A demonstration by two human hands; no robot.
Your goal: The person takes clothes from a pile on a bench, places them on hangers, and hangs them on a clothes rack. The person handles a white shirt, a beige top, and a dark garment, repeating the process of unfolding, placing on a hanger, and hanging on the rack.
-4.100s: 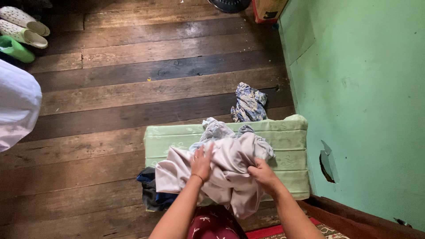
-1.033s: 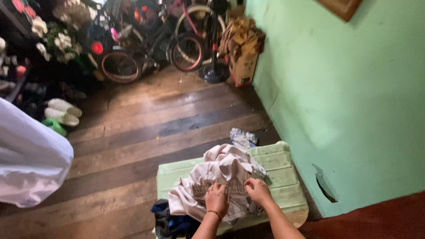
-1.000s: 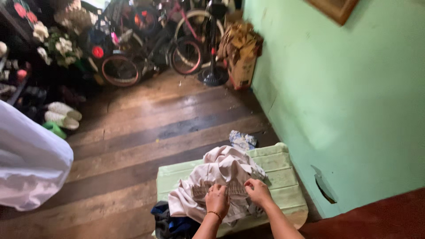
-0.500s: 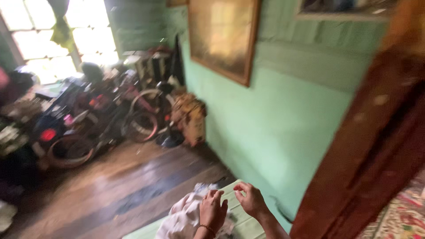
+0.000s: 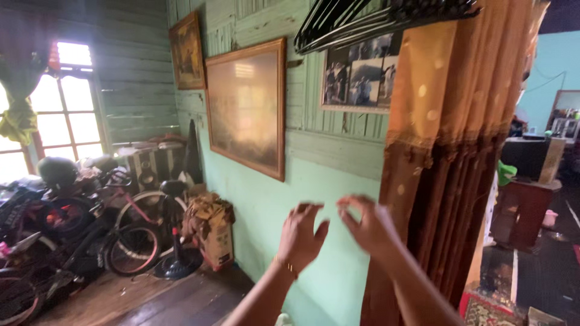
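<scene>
1. Hands are up in the air, just left of the orange curtain (image 5: 447, 151).
2. The left hand (image 5: 300, 235) and right hand (image 5: 370, 226) hold nothing, fingers loosely spread, though they look a bit blurry.
3. Black hangers (image 5: 374, 21) hang at the curtain's top, well above both hands.
4. Taking one would need a higher reach.

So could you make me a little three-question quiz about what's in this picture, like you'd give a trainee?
1. True or false: the left hand and the right hand are both raised and hold nothing.
2. What hangs overhead above the curtain? A) black hangers B) a lamp C) a birdcage
3. Fill in: on the left wrist sits a thin ____.

Key
1. True; the fingers are spread in front of the green wall.
2. A, the black hangers.
3. bracelet.
</scene>
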